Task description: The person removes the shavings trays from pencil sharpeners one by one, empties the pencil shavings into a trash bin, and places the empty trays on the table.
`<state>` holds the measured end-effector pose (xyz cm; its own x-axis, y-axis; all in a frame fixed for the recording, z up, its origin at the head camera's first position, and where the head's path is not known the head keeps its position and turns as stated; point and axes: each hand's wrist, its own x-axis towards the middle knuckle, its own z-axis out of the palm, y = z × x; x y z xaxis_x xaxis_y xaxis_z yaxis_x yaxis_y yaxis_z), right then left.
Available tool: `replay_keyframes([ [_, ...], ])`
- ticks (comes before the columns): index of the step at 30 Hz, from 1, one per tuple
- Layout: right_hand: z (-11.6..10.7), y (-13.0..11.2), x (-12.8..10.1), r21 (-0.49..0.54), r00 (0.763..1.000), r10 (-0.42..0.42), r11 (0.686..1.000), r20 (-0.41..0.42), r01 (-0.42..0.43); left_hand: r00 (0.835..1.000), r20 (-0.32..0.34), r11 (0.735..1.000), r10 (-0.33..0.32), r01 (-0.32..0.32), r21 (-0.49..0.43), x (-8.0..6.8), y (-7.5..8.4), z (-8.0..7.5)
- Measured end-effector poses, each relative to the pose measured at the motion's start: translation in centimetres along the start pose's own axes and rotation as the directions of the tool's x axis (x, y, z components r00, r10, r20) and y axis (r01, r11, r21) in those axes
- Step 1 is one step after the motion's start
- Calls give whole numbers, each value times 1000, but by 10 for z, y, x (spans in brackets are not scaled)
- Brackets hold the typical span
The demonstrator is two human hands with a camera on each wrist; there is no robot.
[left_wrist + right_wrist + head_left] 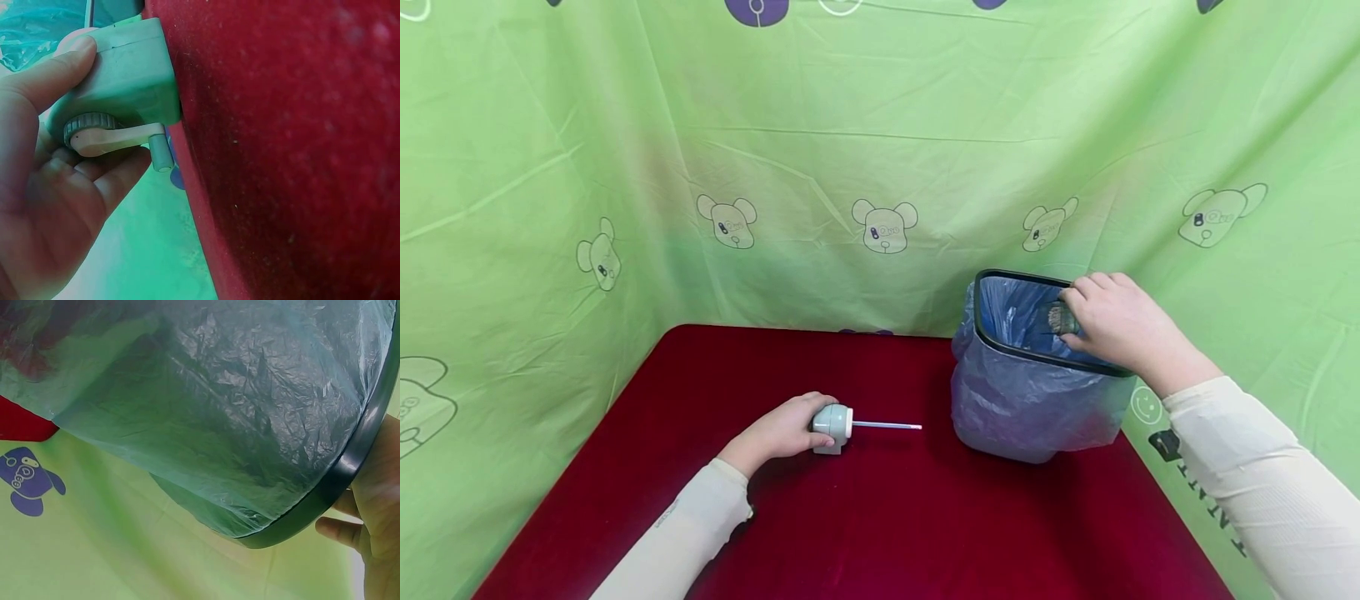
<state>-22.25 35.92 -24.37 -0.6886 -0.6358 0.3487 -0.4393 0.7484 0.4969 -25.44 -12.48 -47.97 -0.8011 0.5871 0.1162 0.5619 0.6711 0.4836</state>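
A pale green hand-crank pencil sharpener (pixel 832 423) is gripped by my left hand (pixel 786 427) over the red table. A pencil (pixel 887 426) sticks out of its white front, pointing right. The left wrist view shows my thumb on top of the sharpener body (pixel 125 72) and its crank (pixel 119 139) facing the palm. On the right, my right hand (pixel 1108 321) reaches over the bin's rim, holding a small clear shavings container (pixel 1062 318) with brownish bits in it. The container is tilted inside the bin's mouth. In the right wrist view the bin's bag hides it.
The bin (pixel 1030 400) stands on the red table (pixel 760 367) at the right, lined with a translucent bluish bag under a black rim (pixel 979 304). Green curtains (pixel 820 167) with bear prints hang close behind and along both sides.
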Motion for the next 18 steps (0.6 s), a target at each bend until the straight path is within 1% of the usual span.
replay_keyframes([
  [5,1,0,0,-2,1000,-11,1000,-7,11,1000,-7,1000,14,-14,-5,0,-1,1],
  [18,-4,0,3,-17,999,-33,999,-6,32,1000,1,1000,5,-5,5,1,-1,1],
])
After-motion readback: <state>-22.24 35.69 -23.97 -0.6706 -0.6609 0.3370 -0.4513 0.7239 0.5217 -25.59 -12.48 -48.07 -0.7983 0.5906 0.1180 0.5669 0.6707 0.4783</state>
